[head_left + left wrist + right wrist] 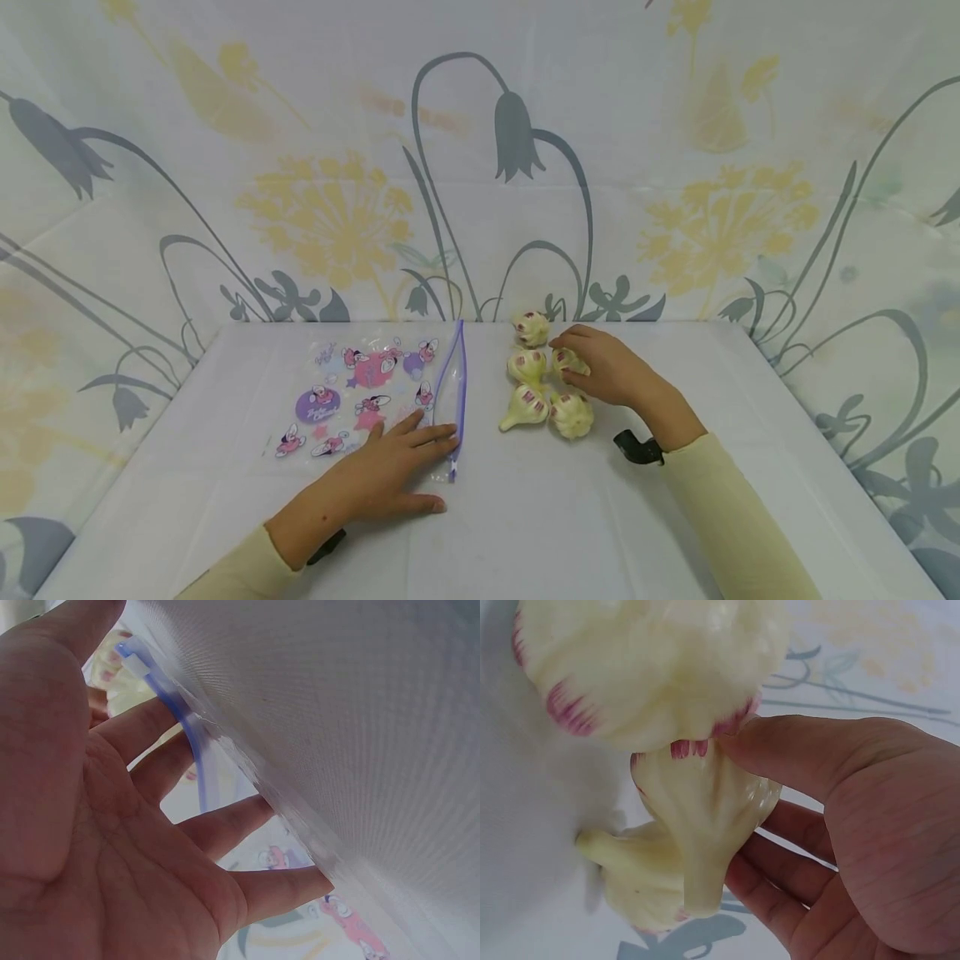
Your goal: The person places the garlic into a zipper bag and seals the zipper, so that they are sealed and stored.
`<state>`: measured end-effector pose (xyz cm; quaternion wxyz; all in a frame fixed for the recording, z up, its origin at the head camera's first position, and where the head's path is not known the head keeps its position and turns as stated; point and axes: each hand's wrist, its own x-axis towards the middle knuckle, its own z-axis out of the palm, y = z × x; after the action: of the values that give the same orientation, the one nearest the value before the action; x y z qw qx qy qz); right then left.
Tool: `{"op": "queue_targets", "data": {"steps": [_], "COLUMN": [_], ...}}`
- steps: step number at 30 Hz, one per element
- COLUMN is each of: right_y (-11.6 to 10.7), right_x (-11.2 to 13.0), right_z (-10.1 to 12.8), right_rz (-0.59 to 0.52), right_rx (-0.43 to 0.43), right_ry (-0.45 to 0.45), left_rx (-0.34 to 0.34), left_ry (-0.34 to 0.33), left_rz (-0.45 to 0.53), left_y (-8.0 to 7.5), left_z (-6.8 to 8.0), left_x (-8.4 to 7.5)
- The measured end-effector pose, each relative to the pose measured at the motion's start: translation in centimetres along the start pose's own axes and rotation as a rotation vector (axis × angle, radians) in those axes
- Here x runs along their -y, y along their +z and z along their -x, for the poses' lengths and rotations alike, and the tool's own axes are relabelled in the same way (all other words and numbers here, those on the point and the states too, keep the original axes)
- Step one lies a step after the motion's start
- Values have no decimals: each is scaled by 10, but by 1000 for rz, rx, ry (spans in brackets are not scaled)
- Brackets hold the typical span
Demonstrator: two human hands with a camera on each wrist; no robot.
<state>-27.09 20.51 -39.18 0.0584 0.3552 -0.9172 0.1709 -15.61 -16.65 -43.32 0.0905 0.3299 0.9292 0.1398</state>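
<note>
My left hand (pixel 386 473) rests palm down with spread fingers on a clear plastic zip bag (pixel 408 367) printed with pink and purple cartoon figures. Its fingertips touch the bag near the purple zip edge (pixel 462 375); in the left wrist view, the fingers (pixel 281 889) are straight against the film. To the right, my right hand (pixel 611 367) holds a garlic bulb (pixel 567 361) between thumb and fingers. The right wrist view shows this garlic bulb (pixel 697 802) with its stem pointing down. Several other cream garlic bulbs (pixel 527 407) with purple streaks lie close around it.
A white cloth covers the table (pixel 525 525). Behind it hangs a flower-patterned curtain (pixel 480 208) that meets the table's back edge. A black wrist device (pixel 637 447) sticks out beside the right wrist, and another (pixel 327 547) shows under the left.
</note>
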Motion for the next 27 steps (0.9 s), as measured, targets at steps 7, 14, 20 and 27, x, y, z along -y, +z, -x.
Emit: {"op": "queue_targets", "data": {"steps": [7,14,20,27], "right_y": [-6,-8,-10,-10], "right_x": [6,12,17,22], "right_z": [1,0,-2,-5], "right_rz": [-4,-17,-35,-51], "right_rx": [-23,-47,-63,-80], "right_ry": [3,-11,-35,-52], "left_rx": [2,2,-4,-10], "left_ry": [-2,-4,3,12], "left_rz": [10,8,16,16], "left_y": [-1,-1,-1,-1], "left_z": [0,1,1,1], "left_x": [-1,-1,-1,0]}}
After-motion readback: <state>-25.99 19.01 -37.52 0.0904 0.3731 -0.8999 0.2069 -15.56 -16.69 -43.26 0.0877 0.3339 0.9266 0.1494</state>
